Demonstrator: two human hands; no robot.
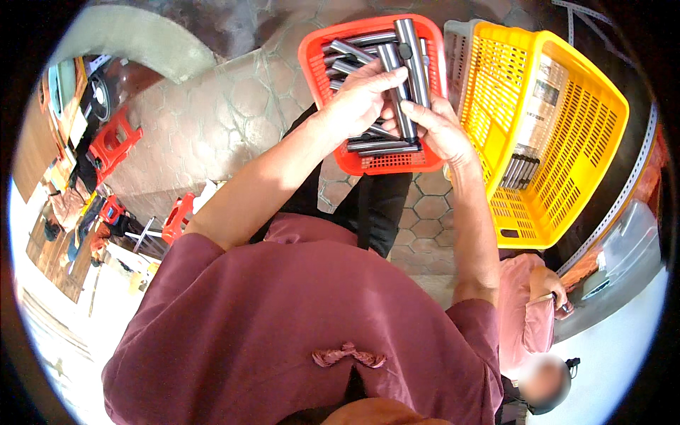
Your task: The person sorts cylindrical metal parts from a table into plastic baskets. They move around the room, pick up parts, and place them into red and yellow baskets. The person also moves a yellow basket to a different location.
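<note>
Two dark, shiny metal tubes are held side by side above a red plastic basket (307,60). My left hand (363,99) is closed round the left metal tube (390,59), thumb lying across it. My right hand (440,129) grips the right metal tube (409,34) low down, with its thumb pressed near both tubes. Some fingers of each hand are hidden behind the tubes. Below them, more metal tubes (372,40) of the same kind lie in the red basket, several to a pile.
Right of the red basket stands a large yellow basket (588,134), with a printed paper sheet (544,92) and several metal tubes (519,172) inside. Another person (528,297) sits at lower right. Red stools (113,145) and other people's things are at the left, on a hexagon-tiled floor (248,95).
</note>
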